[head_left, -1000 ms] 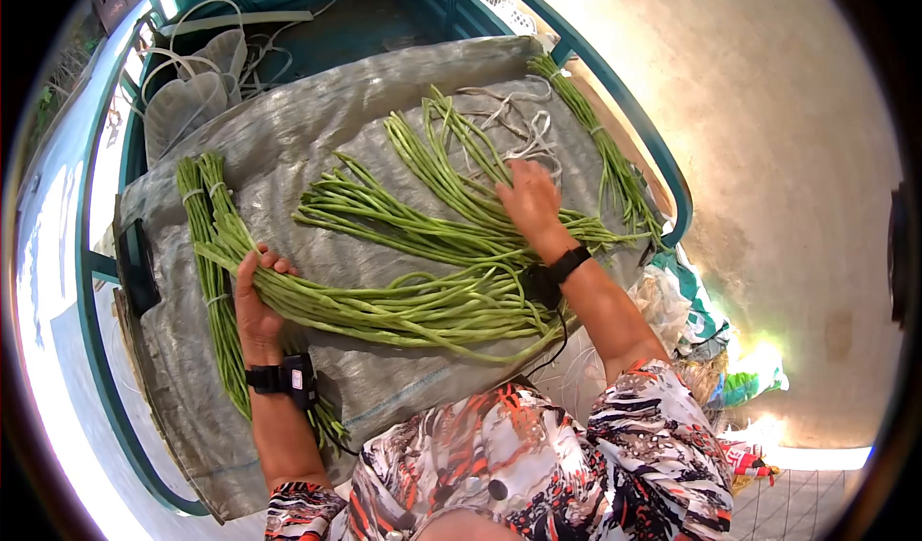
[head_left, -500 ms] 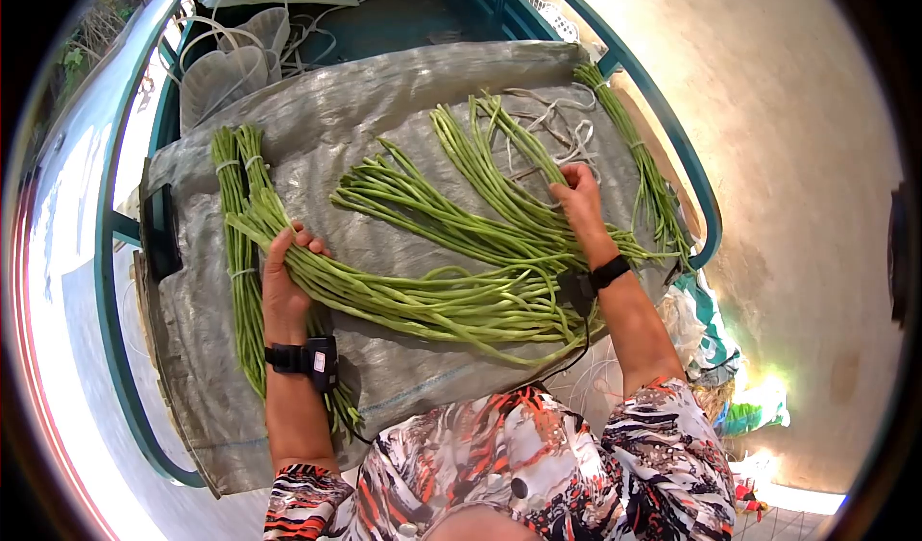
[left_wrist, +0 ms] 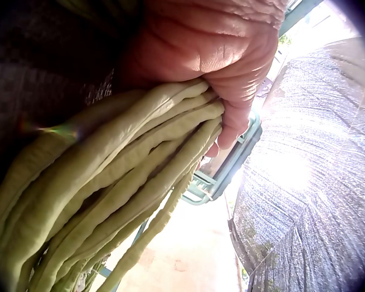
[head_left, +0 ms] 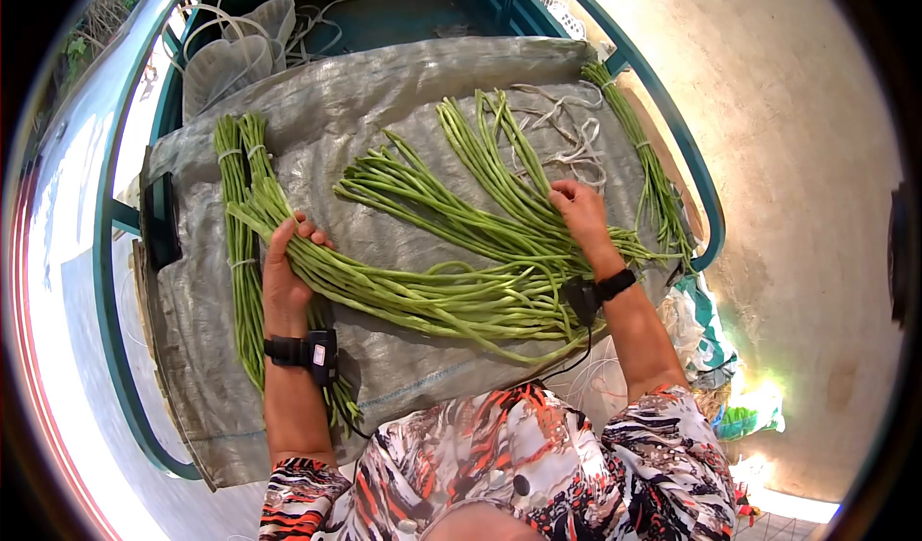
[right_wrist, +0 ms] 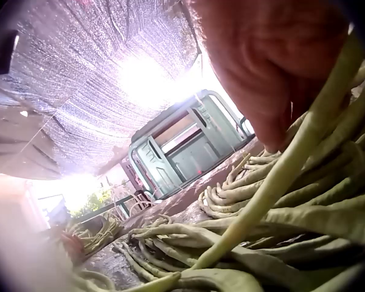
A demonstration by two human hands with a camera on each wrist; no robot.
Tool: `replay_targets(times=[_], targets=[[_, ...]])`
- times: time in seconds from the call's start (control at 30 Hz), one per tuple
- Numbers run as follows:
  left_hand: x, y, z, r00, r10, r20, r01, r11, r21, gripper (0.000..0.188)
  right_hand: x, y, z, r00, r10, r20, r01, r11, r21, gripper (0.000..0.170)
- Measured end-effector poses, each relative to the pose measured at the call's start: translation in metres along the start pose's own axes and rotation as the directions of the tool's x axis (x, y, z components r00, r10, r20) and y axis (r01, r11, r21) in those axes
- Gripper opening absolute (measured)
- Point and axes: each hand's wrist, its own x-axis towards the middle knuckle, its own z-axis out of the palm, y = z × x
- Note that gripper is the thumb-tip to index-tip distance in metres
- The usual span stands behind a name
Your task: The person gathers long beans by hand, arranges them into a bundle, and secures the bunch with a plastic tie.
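Note:
My left hand (head_left: 288, 272) grips a thick bunch of yardlong beans (head_left: 413, 296) near one end, while the rest trails right across the sheet. Seen from the left wrist, the thumb side of the hand (left_wrist: 213, 42) wraps over several beans (left_wrist: 109, 164). My right hand (head_left: 584, 216), fingers bent, pinches at a loose pile of yardlong beans (head_left: 499, 176). In the right wrist view those fingers (right_wrist: 271, 125) reach down into the pile, with one bean (right_wrist: 274, 182) crossing close to the camera; the fingertips are partly hidden.
Tied bean bundles lie at the left (head_left: 230, 243) and far right (head_left: 639, 147) of the grey woven sheet (head_left: 317, 137). Pale ties (head_left: 576, 142) lie behind the pile. A teal cart rail (head_left: 706, 195) borders the sheet. Translucent baskets (head_left: 230, 61) stand at the back left.
My right hand has gone from spread over the pile to pinching beans there, shifting slightly. The left hand keeps hold of its bunch. The head view has swung, moving the scene rightward.

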Motion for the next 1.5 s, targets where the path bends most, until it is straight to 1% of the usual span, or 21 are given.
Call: replay_targets(times=[0.07,0.17,0.27,0.3,0.37,0.47,0.57,0.67,0.77,0.87,0.97,1.07,1.17,1.2,1.23,1.3,1.33,1.4,1.47,1.5], targets=[[0.0,0.0,0.001,1.0,0.001,0.001,-0.001,1.0,-0.002,0.018,0.0,0.002,0.001,1.0,-0.005,-0.004,0.005,1.0,0.003,0.027],[-0.001,0.001,0.0,1.0,0.007,-0.007,-0.007,1.0,-0.003,0.018,-0.003,-0.004,0.002,0.995,0.011,-0.099,0.004,0.988,0.152,0.024],[0.0,0.0,-0.001,1.0,0.011,-0.006,-0.012,1.0,-0.004,0.019,-0.008,-0.004,-0.003,0.992,-0.096,-0.077,0.1,0.994,0.051,0.019],[0.0,0.0,-0.002,1.0,0.009,-0.006,-0.009,1.0,-0.009,0.02,-0.012,-0.007,-0.004,0.989,-0.125,-0.074,0.12,0.991,-0.066,0.018],[0.0,0.0,-0.003,1.0,0.006,-0.009,-0.006,1.0,-0.013,0.02,-0.018,-0.014,-0.005,0.982,-0.182,-0.06,0.157,0.943,-0.294,0.015],[0.001,0.0,-0.003,1.0,0.003,-0.013,-0.004,1.0,-0.012,0.02,-0.019,-0.014,-0.006,0.973,-0.223,-0.058,0.199,0.94,-0.276,0.016],[0.0,0.001,-0.001,1.0,-0.002,-0.016,0.002,1.0,-0.009,0.019,-0.009,-0.006,-0.004,0.963,-0.26,-0.07,0.224,0.918,-0.326,0.02],[0.0,0.001,-0.001,1.0,-0.004,-0.015,0.004,1.0,-0.008,0.019,0.001,-0.015,-0.003,0.973,-0.23,0.039,0.227,0.897,-0.38,0.028],[0.001,0.001,-0.001,1.0,-0.009,-0.014,0.008,1.0,-0.016,0.019,0.014,-0.011,0.005,0.986,-0.053,0.159,0.1,0.947,-0.306,0.033],[0.0,0.001,0.0,1.0,-0.011,-0.027,0.01,1.0,-0.027,0.019,0.016,-0.024,0.007,0.974,-0.032,0.222,0.054,0.995,-0.09,0.034],[-0.001,0.001,0.002,0.999,-0.011,-0.04,0.009,1.0,-0.03,0.02,0.016,-0.029,0.014,0.905,-0.25,0.344,0.289,0.955,-0.069,0.034],[-0.001,0.001,0.001,0.999,-0.007,-0.041,0.006,1.0,-0.017,0.021,0.017,-0.017,0.021,0.922,-0.307,0.236,0.338,0.936,-0.101,0.033],[0.0,0.0,0.0,1.0,-0.009,-0.015,0.009,1.0,-0.021,0.021,0.009,-0.025,0.018,0.945,-0.297,0.137,0.315,0.939,-0.137,0.033],[-0.002,0.0,0.0,1.0,-0.001,0.006,0.002,1.0,-0.013,0.021,0.009,-0.03,0.009,0.947,-0.252,0.2,0.283,0.949,-0.14,0.036],[-0.002,0.0,0.0,1.0,0.008,0.026,-0.008,1.0,-0.005,0.02,0.016,-0.022,-0.001,0.941,-0.311,0.131,0.335,0.908,-0.253,0.036],[-0.001,0.0,0.001,0.999,0.002,0.04,-0.002,1.0,-0.004,0.021,0.034,0.002,-0.017,0.897,-0.441,0.026,0.401,0.788,-0.468,0.038],[-0.002,0.0,0.0,0.999,0.004,0.042,-0.004,1.0,0.0,0.021,0.035,0.014,-0.035,0.907,-0.416,-0.066,0.353,0.836,-0.42,0.045],[-0.002,0.0,0.0,0.999,0.006,0.034,-0.006,1.0,0.01,0.021,0.05,0.037,-0.066,0.929,-0.288,-0.234,0.101,0.802,-0.589,0.049],[-0.002,0.0,-0.001,1.0,0.006,0.022,-0.006,1.0,0.006,0.02,0.063,0.055,-0.1,0.925,-0.121,-0.36,-0.153,0.749,-0.645,0.055],[-0.002,0.0,0.0,1.0,0.003,0.007,-0.003,1.0,0.002,0.02,0.069,0.064,-0.113,0.907,-0.007,-0.422,-0.28,0.739,-0.613,0.053]])
